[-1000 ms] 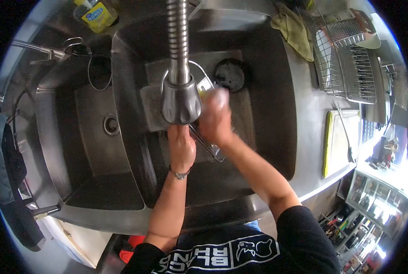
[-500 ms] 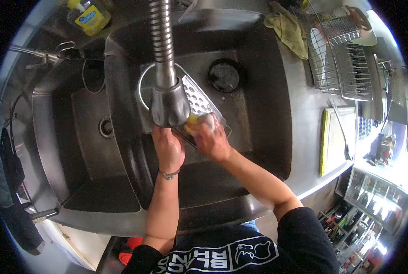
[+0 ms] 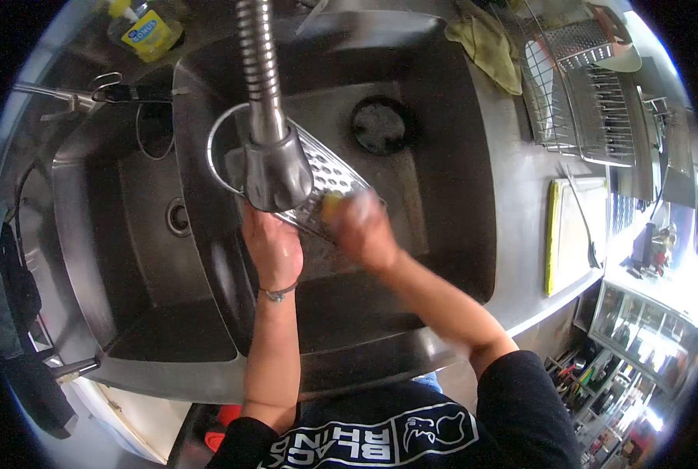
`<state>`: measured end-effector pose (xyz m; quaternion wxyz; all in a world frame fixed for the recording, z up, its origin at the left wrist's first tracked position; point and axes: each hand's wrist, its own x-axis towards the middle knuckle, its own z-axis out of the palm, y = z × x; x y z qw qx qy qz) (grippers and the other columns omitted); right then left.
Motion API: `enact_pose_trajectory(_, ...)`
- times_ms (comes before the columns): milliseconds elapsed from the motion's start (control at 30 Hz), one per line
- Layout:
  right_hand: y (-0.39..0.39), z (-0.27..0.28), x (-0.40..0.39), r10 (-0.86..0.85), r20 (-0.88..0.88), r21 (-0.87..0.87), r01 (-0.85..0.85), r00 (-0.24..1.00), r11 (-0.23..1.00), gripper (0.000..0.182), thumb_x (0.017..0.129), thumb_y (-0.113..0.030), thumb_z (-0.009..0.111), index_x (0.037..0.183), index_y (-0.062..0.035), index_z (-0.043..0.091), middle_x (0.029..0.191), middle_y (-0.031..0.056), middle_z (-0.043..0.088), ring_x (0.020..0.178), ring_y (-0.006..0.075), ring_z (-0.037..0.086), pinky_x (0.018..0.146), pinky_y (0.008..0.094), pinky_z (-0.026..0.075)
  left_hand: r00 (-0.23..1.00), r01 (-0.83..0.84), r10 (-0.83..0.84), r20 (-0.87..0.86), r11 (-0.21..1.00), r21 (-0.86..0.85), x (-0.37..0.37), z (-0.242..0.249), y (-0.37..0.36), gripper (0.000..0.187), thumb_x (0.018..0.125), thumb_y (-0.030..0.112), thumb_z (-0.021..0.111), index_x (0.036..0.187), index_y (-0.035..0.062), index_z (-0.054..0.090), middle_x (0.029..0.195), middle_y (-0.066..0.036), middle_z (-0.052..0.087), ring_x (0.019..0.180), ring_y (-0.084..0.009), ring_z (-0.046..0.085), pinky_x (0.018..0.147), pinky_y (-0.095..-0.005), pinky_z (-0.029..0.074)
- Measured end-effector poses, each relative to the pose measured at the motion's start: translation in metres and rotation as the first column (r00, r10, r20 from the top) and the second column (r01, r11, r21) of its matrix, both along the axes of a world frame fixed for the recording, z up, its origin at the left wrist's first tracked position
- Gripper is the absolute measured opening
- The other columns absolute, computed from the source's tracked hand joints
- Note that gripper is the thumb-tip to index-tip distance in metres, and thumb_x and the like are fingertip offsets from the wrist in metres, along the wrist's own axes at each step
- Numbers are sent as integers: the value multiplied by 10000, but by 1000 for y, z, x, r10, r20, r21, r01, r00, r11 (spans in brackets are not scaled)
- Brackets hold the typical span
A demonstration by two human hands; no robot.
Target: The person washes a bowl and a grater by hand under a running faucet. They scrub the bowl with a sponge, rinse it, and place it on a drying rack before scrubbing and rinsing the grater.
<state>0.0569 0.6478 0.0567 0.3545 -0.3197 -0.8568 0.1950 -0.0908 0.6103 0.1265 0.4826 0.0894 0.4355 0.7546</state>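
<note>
A metal grater [image 3: 327, 166] with a round wire handle is held at a slant over the right sink basin [image 3: 451, 227]. My left hand [image 3: 275, 248] grips it from the left, its fingertips partly hidden behind the tap's spray head [image 3: 277, 173]. On the grater's lower right part, my right hand [image 3: 366, 233] is closed around a yellow sponge [image 3: 331, 207] and presses it to the metal. That hand is smeared by motion, with white foam about its fingers.
A dark round dish [image 3: 382, 127] with suds sits in the basin. To the left lies a second basin with a drain [image 3: 178, 217]. Around them are a yellow soap bottle [image 3: 147, 35], a cloth [image 3: 486, 51], a dish rack [image 3: 572, 94] and a cutting board [image 3: 577, 234].
My left hand and the grater have shifted slightly left, showing more of the wire handle. My right hand moves with the sponge over the grater's lower part. The whole view has shifted a little.
</note>
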Motion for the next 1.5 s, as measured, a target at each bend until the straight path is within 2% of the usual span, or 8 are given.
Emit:
enact_pose_trajectory(100,53,34,26,-549,-9,-297,522,836,800,131,808,-94,586,878,-32,494,845,110,499,731,208,517,629,309,441,1000,-7,6,7,1000,31,-3,7,3,355,950,256,415,1245,59,415,1193,-84,512,1107,-184,494,917,-333,405)
enact_pose_trajectory(300,42,88,31,-109,-42,-923,3,993,385,398,857,-273,600,1145,-23,486,941,98,614,782,181,595,681,302,474,996,8,-9,88,1000,9,-1,-12,-5,350,955,248,404,1237,42,422,1206,-112,504,1077,-196,518,915,-331,421)
enact_pose_trajectory(400,32,80,30,12,108,-803,80,994,591,412,825,-270,646,1141,-44,508,911,88,599,821,161,581,693,309,463,422,-84,-176,-889,969,-232,-4,-16,-6,336,952,233,382,1155,-23,463,1127,-140,549,1035,-249,554,901,-379,435)
enact_pose_trajectory(467,23,74,29,-66,-18,-749,30,998,662,332,796,-179,678,1058,-27,543,817,84,623,721,155,596,635,310,465,996,32,-30,83,999,-18,3,-2,-2,311,936,230,440,1122,-16,483,1097,-123,565,1010,-223,562,888,-361,444)
enact_pose_trajectory(733,29,95,20,-391,208,-795,388,897,467,200,814,-129,590,992,-38,583,848,164,632,766,320,618,701,371,477,928,290,-323,-187,939,-182,39,14,-4,269,921,230,520,1047,-6,546,935,-5,579,811,-70,493,739,-224,396)
enact_pose_trajectory(1000,-24,67,-5,-96,312,-190,161,945,968,591,762,-161,519,1330,-87,375,1291,196,385,1193,395,327,973,506,260,965,236,-256,-58,943,-237,32,8,-6,442,915,348,504,1172,-6,437,1115,-98,537,1007,-175,531,842,-309,441)
enact_pose_trajectory(1267,27,67,42,-789,-75,-989,-147,610,-20,368,916,-360,434,1090,-60,559,953,102,607,877,196,590,764,319,459,982,122,-119,149,992,-10,20,11,-2,270,907,110,484,1163,32,448,1162,-78,526,1068,-177,515,878,-349,438)
enact_pose_trajectory(1500,-13,64,-5,-864,-251,-945,-306,436,120,245,926,-253,459,1019,-39,536,830,61,591,726,187,590,562,316,469,994,-5,3,113,1000,22,40,15,1,287,923,136,478,1187,37,427,1192,-92,500,1056,-195,517,887,-350,431)
